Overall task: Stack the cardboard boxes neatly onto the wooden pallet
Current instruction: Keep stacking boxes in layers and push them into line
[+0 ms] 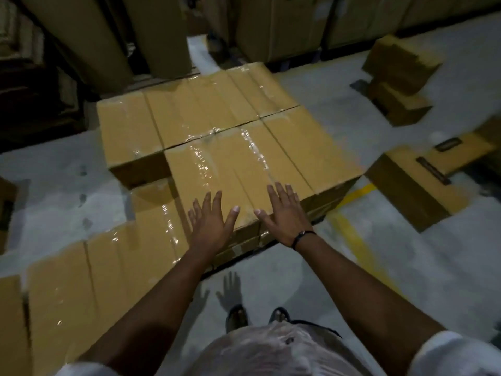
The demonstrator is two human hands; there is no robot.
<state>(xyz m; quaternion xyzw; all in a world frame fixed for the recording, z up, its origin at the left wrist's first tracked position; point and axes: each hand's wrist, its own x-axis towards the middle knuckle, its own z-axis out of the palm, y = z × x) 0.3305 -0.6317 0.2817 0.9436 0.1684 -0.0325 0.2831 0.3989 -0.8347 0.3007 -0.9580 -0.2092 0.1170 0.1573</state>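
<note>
**Squaring up the top layer**

Both hands, left (210,222) and right (282,215), lie spread with straight fingers at the near edge of the top box (233,164) of the stack. They grasp nothing, and I cannot tell whether they press the cardboard or hover above it. The step appears to be nudging this box flush with its neighbours. The wooden pallet is hidden beneath the stack. Next probably comes fetching a loose box (414,185) from the floor (406,267) on the right. The boxes are rectangular tan cardboard, their seams sealed with glossy clear tape.
</note>
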